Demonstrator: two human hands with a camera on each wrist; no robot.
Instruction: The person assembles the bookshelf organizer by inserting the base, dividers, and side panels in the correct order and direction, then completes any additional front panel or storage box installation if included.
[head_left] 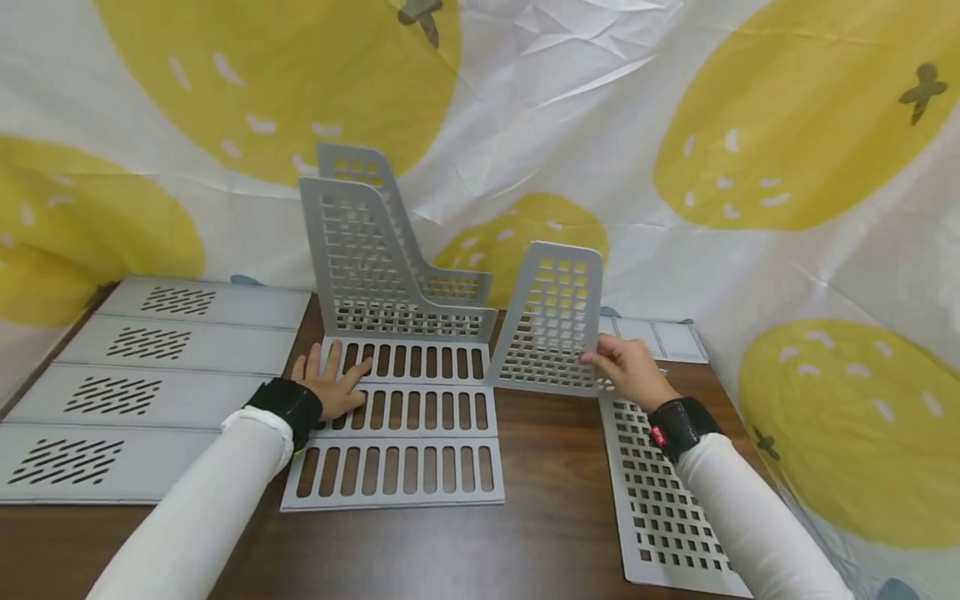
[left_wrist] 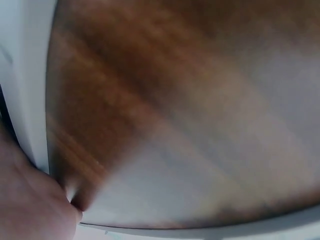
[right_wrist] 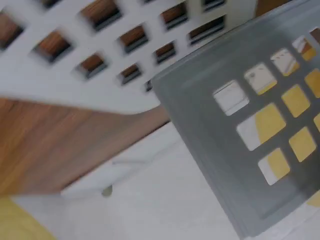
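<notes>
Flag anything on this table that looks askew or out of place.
One grid panel leans tilted, pinched by the right hand, not seated in the slotted base like the upright dividers. The left hand presses the base flat.

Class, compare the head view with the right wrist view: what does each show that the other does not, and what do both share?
Only the head view shows both hands: the left hand resting flat on the slotted base panel, the right hand gripping the upright grid divider, and two standing dividers. Only the right wrist view shows the divider's square holes up close, with yellow cloth behind them. Both show the grid divider, the flat grid panel and the brown table.
</notes>
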